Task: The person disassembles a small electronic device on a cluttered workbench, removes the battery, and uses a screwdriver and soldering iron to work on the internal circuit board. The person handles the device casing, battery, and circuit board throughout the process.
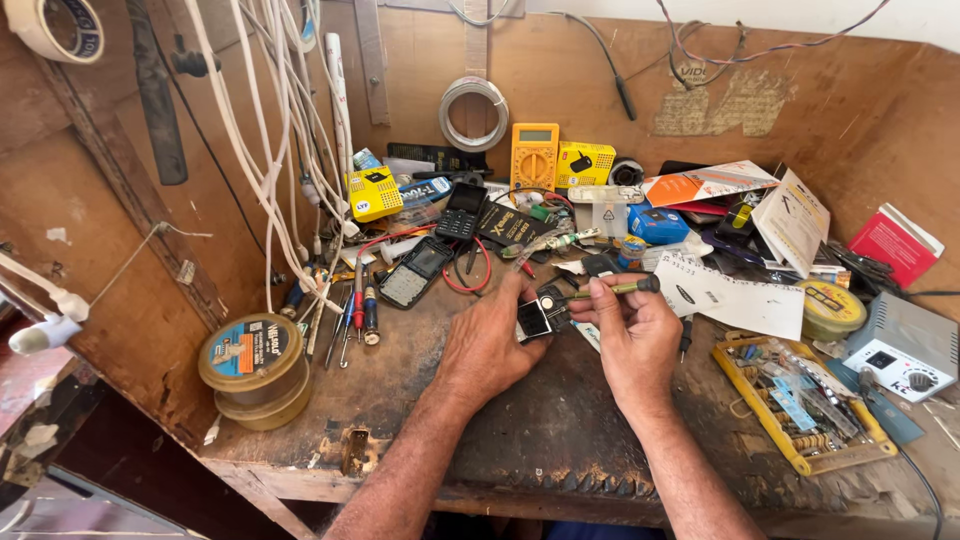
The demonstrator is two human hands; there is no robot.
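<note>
Cluttered, scarred wooden bench (420,400) carrying tools. Left hand (487,345) gripping small black phone part with pale screen (534,318) at bench centre. Right hand (634,335) pinching thin green-handled screwdriver (612,289), tip touching part.

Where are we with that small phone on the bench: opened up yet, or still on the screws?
Done: hard to say; I can't tell whether its casing is open. In hand: the left hand steadies the small phone on the workbench, and the right hand holds a screwdriver tipped towards it. Left: a second opened phone lies by the loose screwdrivers, untouched.
</note>
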